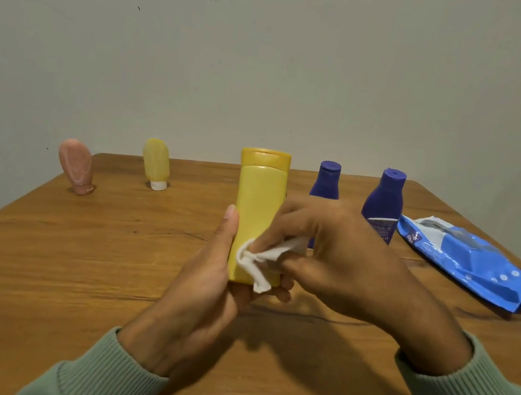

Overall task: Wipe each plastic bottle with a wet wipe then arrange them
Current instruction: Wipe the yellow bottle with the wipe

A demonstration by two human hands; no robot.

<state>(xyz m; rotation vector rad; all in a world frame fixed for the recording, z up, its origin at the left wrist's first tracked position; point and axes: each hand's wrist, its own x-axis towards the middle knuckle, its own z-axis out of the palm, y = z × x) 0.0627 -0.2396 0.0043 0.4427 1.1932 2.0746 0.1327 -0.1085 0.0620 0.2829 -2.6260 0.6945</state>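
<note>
1. White wet wipe (257, 259), scrunched up, is pinched in the right hand (338, 260) and pressed against the lower front of the yellow bottle (258, 211), so it looks like mid-wipe on this one.
2. Left hand (200, 291) is wrapped around the bottle's base, thumb up the side, holding it upright above the counter (65, 267), probably so the front stays free for wiping.
3. Behind it two purple bottles (384, 205) stand upright near the blue wipes pack (470, 265), handy for a fresh wipe.
4. Off to the left, a small yellow tube (155, 161) and a pink tube (75, 166) stand on their caps, well apart. Can't tell which are done.
</note>
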